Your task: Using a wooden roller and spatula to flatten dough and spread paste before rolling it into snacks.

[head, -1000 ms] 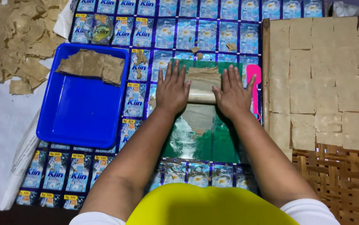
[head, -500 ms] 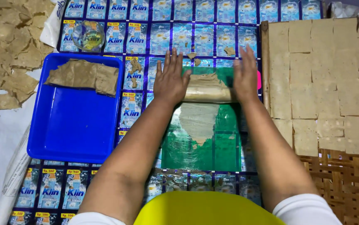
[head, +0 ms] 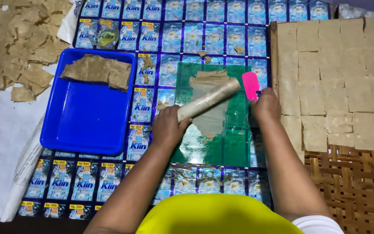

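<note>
My left hand (head: 166,126) grips one end of a pale roller (head: 208,99), which is lifted and slanted over a thin flattened sheet of brown dough (head: 210,104). The dough lies on a green plastic sheet (head: 234,130). At the sheet's right edge my right hand (head: 266,105) holds a pink scraper (head: 250,85) by its lower end.
A blue tray (head: 87,125) with slabs of brown dough (head: 96,70) sits at left. Cut square sheets (head: 338,78) cover a woven mat (head: 351,186) at right. Torn dried pieces (head: 13,52) lie on white cloth at far left. A small glass bowl (head: 103,33) stands beyond the tray.
Both hands were flat on the roller, pushing it away over the dough. Now the left hand alone holds the roller, lifted and slanted, and the right hand has taken the pink scraper.
</note>
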